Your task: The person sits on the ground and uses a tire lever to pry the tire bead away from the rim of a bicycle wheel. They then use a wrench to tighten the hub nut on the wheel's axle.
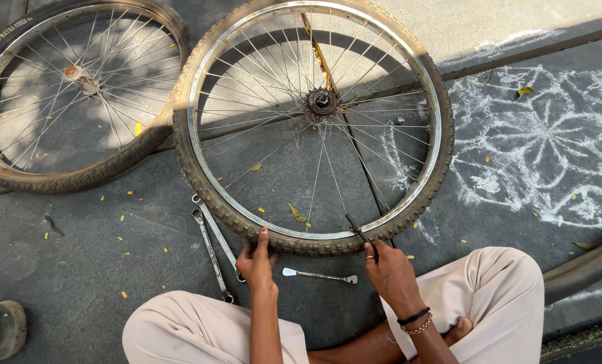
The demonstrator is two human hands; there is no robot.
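A bicycle wheel with a worn brown tyre (200, 175) and a shiny rim lies flat on the ground before me. My left hand (256, 259) grips the tyre's near edge, thumb on top. My right hand (387, 269) holds a dark tyre lever (359, 230) whose tip is wedged between tyre and rim at the near edge. A flat metal lever (318, 274) lies on the ground between my hands.
A second wheel (78, 178) lies at the far left, partly under the first. Two long spanners (213, 249) rest beside my left hand. A white chalk floor pattern (544, 148) is at right, a dark tube (584, 269) curves past my right knee.
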